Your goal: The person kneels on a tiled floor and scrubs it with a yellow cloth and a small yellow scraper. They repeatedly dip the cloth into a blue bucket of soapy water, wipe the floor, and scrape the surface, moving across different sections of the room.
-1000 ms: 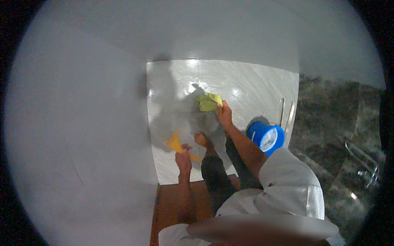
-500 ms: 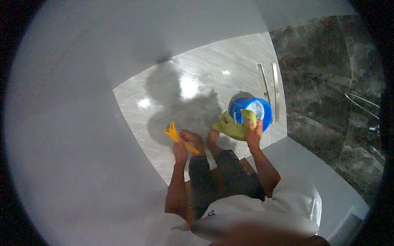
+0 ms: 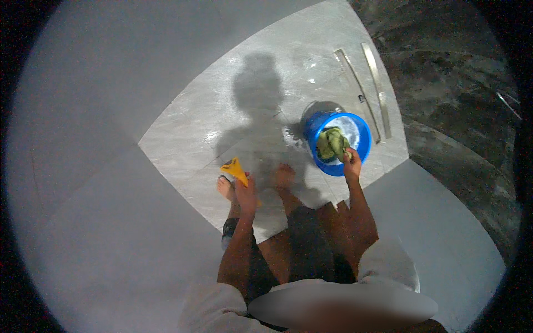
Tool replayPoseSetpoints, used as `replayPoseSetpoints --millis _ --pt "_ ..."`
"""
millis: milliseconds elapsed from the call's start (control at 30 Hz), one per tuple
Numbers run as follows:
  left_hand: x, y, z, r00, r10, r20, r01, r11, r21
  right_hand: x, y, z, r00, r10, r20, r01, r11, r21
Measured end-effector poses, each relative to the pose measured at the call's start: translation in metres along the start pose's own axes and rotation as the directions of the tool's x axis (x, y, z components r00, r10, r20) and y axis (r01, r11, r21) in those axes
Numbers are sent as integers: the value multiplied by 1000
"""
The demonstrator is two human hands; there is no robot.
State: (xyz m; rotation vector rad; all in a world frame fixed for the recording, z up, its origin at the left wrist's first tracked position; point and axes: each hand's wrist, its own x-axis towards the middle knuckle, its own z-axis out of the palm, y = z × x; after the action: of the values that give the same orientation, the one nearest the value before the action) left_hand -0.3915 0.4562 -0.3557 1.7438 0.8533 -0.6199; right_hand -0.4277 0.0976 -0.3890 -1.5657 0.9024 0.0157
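My right hand (image 3: 352,166) is closed on a corner of a green cloth (image 3: 333,143), at the near rim of a blue bucket (image 3: 312,132). The cloth hangs bunched inside the bucket's mouth, against white suds (image 3: 350,127). My left hand (image 3: 246,191) is wrapped round a yellow, wedge-shaped thing (image 3: 234,167). Its wide end points away from me and bears a dark mark; I cannot tell its kind. The hand hides its middle.
Wet grey floor tiles (image 3: 205,161) reflect light, with suds spilled left of the bucket. Two long metal strips (image 3: 383,105) lie beyond it. A pale wall (image 3: 83,139) rises at left, a dark tiled wall (image 3: 444,83) at right. My bare feet are on the floor.
The green cloth, draped over the bucket's left side before, is now lowered into its mouth in my right hand. My left foot has stepped left; the view has shifted.
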Motion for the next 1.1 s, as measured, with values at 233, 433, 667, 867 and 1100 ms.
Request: replayPoseSetpoints --millis 233,433,667,867,1100 --pt "60 -28 21 979 133 152 -187 881 434 71 150 44 970 165 177 31 643 -766" --pt "155 -90 41 889 182 421 -450 517 728 99 197 43 895 384 226 200 105 -974" --pt "268 -169 72 214 164 963 -973 -51 225 70 100 -1 953 -226 -202 153 934 -324" --pt "161 -12 178 34 651 758 -929 301 -216 21 -8 -26 960 -56 -274 173 890 421" --pt "31 48 312 -120 641 758 -938 176 -297 -33 -60 -78 702 -397 -591 675 637 373"
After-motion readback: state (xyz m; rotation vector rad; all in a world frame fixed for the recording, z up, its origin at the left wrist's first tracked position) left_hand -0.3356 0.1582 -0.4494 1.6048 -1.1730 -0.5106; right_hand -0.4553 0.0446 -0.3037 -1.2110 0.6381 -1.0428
